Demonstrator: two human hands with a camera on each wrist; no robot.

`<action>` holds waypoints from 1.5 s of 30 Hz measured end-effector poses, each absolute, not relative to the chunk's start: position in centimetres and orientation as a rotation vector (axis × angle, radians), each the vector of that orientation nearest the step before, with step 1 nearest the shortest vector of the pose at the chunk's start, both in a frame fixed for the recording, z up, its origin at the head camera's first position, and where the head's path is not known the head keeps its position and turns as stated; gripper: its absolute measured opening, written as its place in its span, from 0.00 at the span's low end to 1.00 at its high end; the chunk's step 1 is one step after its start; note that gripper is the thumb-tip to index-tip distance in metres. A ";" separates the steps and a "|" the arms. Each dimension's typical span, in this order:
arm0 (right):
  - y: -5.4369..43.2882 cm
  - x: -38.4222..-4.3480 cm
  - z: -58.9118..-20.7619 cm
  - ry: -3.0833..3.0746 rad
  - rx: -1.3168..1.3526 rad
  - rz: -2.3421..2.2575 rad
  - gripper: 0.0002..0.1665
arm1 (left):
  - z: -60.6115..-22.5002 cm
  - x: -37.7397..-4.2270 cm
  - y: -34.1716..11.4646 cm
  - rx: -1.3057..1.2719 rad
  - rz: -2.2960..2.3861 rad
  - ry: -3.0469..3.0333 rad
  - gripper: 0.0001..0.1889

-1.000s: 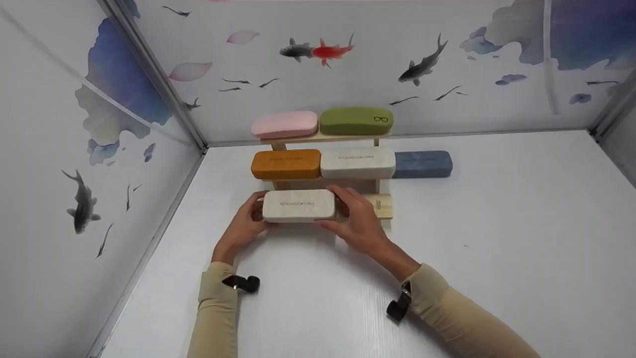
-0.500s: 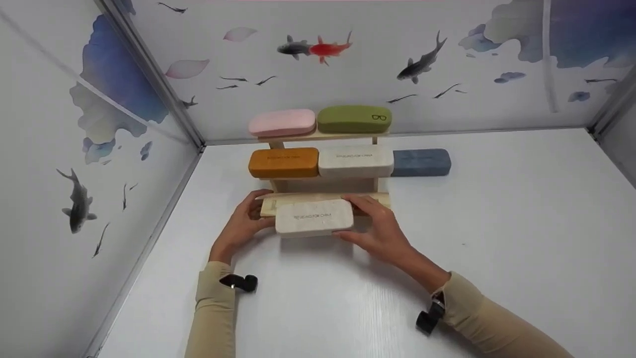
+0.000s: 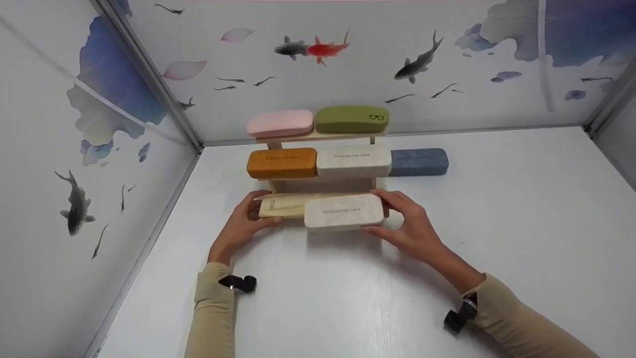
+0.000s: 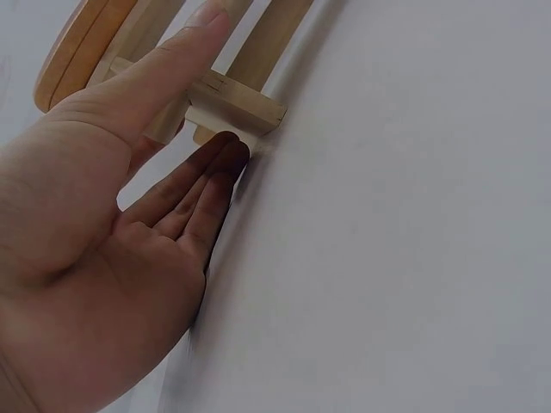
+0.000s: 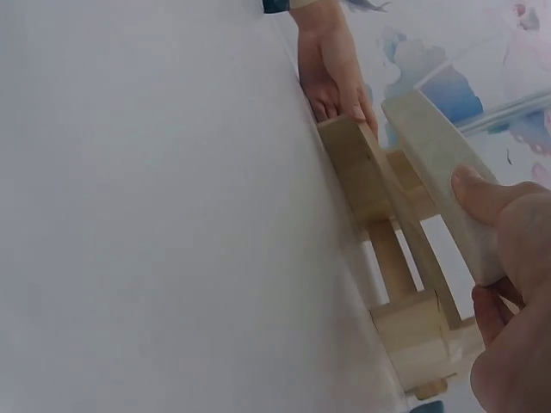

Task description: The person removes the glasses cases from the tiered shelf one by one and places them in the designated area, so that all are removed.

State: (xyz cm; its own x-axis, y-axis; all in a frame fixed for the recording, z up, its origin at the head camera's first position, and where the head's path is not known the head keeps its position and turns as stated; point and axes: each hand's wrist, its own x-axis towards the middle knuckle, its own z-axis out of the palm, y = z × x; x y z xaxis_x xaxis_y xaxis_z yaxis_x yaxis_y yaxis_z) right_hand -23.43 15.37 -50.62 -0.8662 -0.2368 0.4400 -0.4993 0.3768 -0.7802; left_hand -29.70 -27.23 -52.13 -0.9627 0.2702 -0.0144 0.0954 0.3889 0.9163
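My right hand [image 3: 417,228] grips a white glasses case [image 3: 343,213] by its right end, thumb at the near side and fingers at the far side. The right wrist view shows the case [image 5: 439,159] tilted close over the lowest shelf of a wooden rack [image 3: 280,205]. My left hand [image 3: 238,223] holds the left end of that shelf. Its thumb lies on the front edge, and its fingers reach down beside the rack's end in the left wrist view, where the hand [image 4: 112,249] shows palm inward.
On the middle shelf sit an orange case [image 3: 281,163], another white case [image 3: 354,160] and a blue case [image 3: 419,162] that juts past the rack's right end. A pink case [image 3: 280,123] and a green case [image 3: 352,119] stand on top. A patterned wall [image 3: 348,84] rises behind.
My right hand has drawn the white case toward me off the shelf's left part, then carried it right. My left hand has stayed at the rack's left end, no longer beside the case.
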 end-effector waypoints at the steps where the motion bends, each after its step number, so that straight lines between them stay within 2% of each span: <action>1: 15.8 -23.6 -50.3 -2.388 0.642 1.479 0.48 | -52.1 -29.7 -27.3 0.328 1.619 2.480 0.43; 13: 20.2 -25.0 -46.6 -2.315 0.552 1.489 0.47 | -52.2 -29.8 -27.2 0.312 1.618 2.481 0.43; 25: 23.8 -25.9 -45.2 -2.250 0.484 1.626 0.47 | -52.3 -29.8 -27.3 0.310 1.622 2.472 0.43; 37: 27.5 -27.0 -45.2 -2.194 0.395 1.665 0.46 | -52.1 -29.8 -27.2 0.344 1.626 2.470 0.42; 45: 29.6 -27.9 -46.6 -2.226 0.226 1.782 0.45 | -52.1 -29.7 -27.1 0.335 1.617 2.481 0.42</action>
